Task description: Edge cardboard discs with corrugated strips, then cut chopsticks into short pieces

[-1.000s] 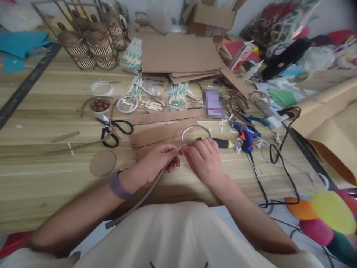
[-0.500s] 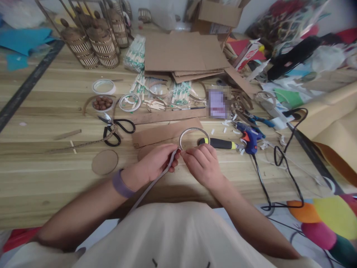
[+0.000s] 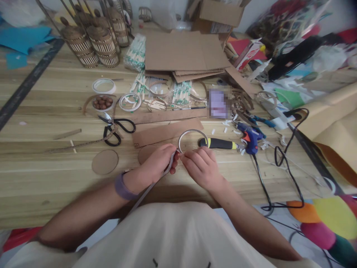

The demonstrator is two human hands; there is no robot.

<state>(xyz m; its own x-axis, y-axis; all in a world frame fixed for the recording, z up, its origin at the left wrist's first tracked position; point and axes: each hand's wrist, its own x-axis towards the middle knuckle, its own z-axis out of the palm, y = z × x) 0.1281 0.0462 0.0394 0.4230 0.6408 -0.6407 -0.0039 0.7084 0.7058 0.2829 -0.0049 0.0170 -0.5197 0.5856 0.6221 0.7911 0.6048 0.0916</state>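
Observation:
A thin pale ring [image 3: 192, 130] stands up at the fingertips of my right hand [image 3: 202, 167], which is closed on its lower rim. My left hand [image 3: 158, 162] pinches a long narrow grey strip [image 3: 147, 190] that trails down toward my shirt. Both hands' fingertips nearly meet at the ring's lower left edge. Whether strip and ring are one piece cannot be made out, as the fingers cover the join. Just behind the ring lies a tool with a black and yellow handle [image 3: 223, 143]. A cardboard disc [image 3: 145, 154] is partly hidden by my left hand.
Black-handled scissors [image 3: 112, 137], a bowl of brown balls [image 3: 102, 102] and another cardboard disc [image 3: 105, 162] lie left. A blue glue gun [image 3: 250, 137] with a looping black cord sits right. Cardboard sheets [image 3: 184, 52] and woven lantern-like cylinders [image 3: 104, 50] stand at the back.
The ring has shifted slightly to the left and down in my right hand. My left wrist has turned a little. Everything on the table stays where it was.

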